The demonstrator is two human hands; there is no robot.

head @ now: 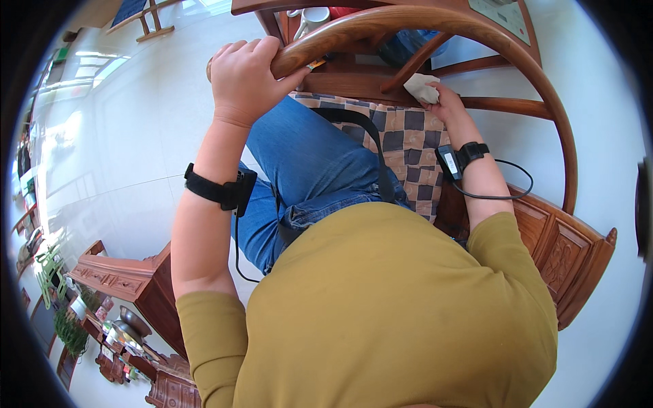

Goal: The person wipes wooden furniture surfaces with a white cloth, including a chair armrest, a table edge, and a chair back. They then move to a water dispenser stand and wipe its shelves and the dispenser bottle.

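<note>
My left hand [250, 81] grips the end of the curved wooden armrest [408, 19] of a chair, with the thumb wrapped beneath it. Lower down and to the right, my right hand [447, 103] holds a white cloth [422, 87]. The cloth lies against the foot of a slanted wooden strut [416, 62], where it joins the seat frame [352, 85]. A checked seat cushion [408, 137] covers the seat just below this hand. Part of the right fingers is hidden behind the cloth.
Beyond the armrest, a wooden cabinet [533, 38] holds a white mug [312, 18] and a blue clear plastic bottle [408, 47]. A carved wooden bench [566, 255] is at right. A cable [530, 178] loops from my right wrist. Wooden furniture [122, 278] stands at lower left.
</note>
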